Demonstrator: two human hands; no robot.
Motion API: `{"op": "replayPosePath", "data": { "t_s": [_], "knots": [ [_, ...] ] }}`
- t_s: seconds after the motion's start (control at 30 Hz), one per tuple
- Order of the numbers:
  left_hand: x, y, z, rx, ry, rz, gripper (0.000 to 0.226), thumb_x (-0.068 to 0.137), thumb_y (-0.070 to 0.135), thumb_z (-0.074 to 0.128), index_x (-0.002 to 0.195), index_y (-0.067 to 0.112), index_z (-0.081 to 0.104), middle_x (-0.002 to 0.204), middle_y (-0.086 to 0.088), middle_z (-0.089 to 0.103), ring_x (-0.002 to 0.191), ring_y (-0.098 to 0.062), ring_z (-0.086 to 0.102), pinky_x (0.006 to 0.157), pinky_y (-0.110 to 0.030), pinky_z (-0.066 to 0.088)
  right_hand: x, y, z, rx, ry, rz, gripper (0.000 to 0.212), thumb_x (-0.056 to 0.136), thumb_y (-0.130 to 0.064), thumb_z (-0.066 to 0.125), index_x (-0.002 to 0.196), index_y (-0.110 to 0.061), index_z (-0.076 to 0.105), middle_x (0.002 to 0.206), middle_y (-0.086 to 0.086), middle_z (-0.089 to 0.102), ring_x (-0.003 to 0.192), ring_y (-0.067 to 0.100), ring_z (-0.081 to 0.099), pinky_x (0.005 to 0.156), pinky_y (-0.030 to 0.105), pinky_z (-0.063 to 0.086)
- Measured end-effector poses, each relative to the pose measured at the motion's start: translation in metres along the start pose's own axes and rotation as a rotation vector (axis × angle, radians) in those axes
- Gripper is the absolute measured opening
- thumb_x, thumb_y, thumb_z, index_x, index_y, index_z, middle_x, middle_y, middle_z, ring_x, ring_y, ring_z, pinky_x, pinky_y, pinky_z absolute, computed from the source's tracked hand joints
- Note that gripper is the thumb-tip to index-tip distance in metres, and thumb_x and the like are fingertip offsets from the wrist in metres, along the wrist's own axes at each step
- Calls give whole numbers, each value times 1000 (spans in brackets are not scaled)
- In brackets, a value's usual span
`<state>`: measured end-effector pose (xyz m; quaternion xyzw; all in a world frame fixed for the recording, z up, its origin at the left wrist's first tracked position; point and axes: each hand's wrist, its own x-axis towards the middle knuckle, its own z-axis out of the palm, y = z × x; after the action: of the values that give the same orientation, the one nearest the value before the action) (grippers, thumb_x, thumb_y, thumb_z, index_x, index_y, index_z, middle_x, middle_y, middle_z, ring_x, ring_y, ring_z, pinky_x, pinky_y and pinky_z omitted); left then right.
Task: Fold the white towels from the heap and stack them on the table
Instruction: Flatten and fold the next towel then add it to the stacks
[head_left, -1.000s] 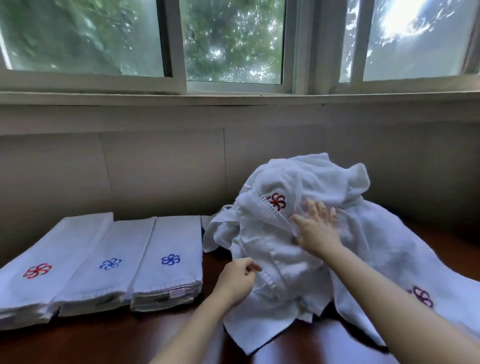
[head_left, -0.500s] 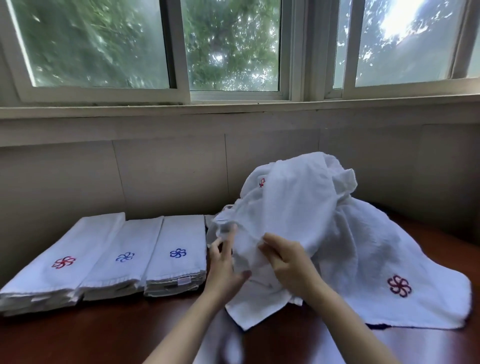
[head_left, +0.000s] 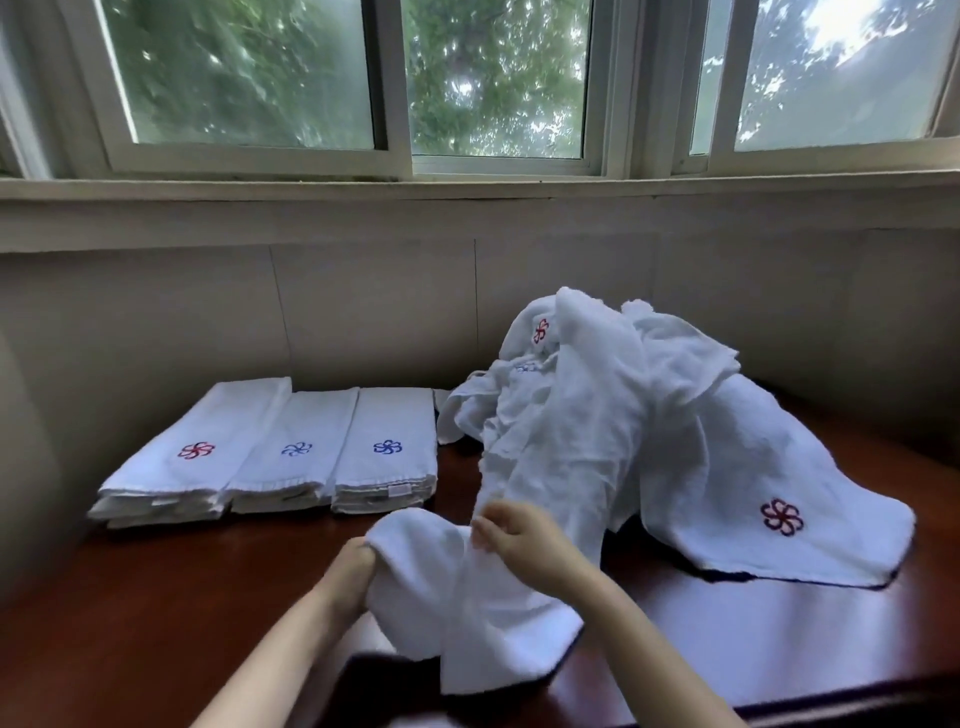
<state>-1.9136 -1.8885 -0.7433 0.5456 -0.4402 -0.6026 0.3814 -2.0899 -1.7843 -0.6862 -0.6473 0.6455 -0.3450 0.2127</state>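
A heap of white towels (head_left: 613, 395) with red flower marks lies on the right of the dark wooden table (head_left: 156, 597), against the wall. One white towel (head_left: 493, 613) trails from the heap toward me. My left hand (head_left: 350, 569) grips its near edge, and my right hand (head_left: 519, 535) pinches the same edge a little to the right. Three stacks of folded towels (head_left: 291, 457) stand side by side at the left; one bears a red flower, two a blue one.
A pale wall and a window sill (head_left: 467, 192) run behind the table. One spread towel (head_left: 779, 519) of the heap reaches toward the table's right front. Bare wood shows in front of the folded stacks.
Both hands have drawn one towel out of the heap toward me and lower over the table. A second ago the right hand lay on the heap.
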Motion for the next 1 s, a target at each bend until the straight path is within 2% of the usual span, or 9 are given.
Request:
{"op": "replayPosePath", "data": {
  "t_s": [0.1,0.23,0.33,0.4,0.47,0.6,0.73,0.87,1.0],
  "knots": [
    [0,-3,-49,-179,355,25,21,97,12,42,96,0,59,86,-17,60,78,-28,56,70,-32,43,6,5,25,-117,5,-29,18,97,-20,47,97,-16,65,99,1,66,95,18,57,80,28,41],
    [1,-9,-104,-456,785,70,14,85,8,58,96,1,53,97,-12,57,90,-24,54,71,-36,45,7,32,60,-474,2,-21,40,90,-11,43,127,-23,52,130,-3,53,125,17,43,100,29,31],
    [-3,-11,-119,47,936,238,40,84,4,56,124,9,51,128,-18,47,112,-35,51,93,-45,43,3,46,73,-631,-144,17,54,90,-12,38,142,-25,33,147,-4,32,138,18,23,112,43,17],
    [-9,-13,-112,426,769,446,34,82,-3,53,112,11,61,118,-17,55,108,-36,53,88,-33,44,4,47,71,-631,-174,19,52,91,-16,39,142,-28,32,147,-4,32,139,18,21,113,47,13],
    [-17,-15,-91,649,340,517,25,84,-1,55,93,20,65,102,-5,63,102,-28,59,76,-13,40,7,47,68,-617,-166,11,53,89,-14,41,139,-30,37,144,-5,36,138,16,25,114,47,12],
    [-21,-28,-66,1276,-304,565,37,79,44,67,116,39,61,128,10,48,122,-12,36,108,-23,25,6,48,68,-635,-149,6,63,79,-4,40,137,-28,39,143,-6,37,137,17,26,115,46,7],
    [-22,-26,-76,1270,-422,529,62,64,54,76,121,42,54,129,17,33,122,-6,21,108,-24,19,9,50,73,-681,2,36,36,82,-3,40,111,-25,44,125,-6,48,128,19,35,116,48,9],
    [-20,-22,-75,1271,-233,720,23,82,20,61,105,17,63,116,0,58,115,-18,49,95,-22,34,11,50,70,-720,46,64,27,81,3,35,94,-20,30,95,-4,48,111,19,48,117,45,7],
    [-31,-3,-76,690,26,639,12,86,23,48,82,17,57,71,2,62,73,-15,57,68,-26,43,7,46,64,-577,73,32,31,73,5,37,94,-17,32,86,-1,46,96,23,48,118,42,6]
  ]
}}
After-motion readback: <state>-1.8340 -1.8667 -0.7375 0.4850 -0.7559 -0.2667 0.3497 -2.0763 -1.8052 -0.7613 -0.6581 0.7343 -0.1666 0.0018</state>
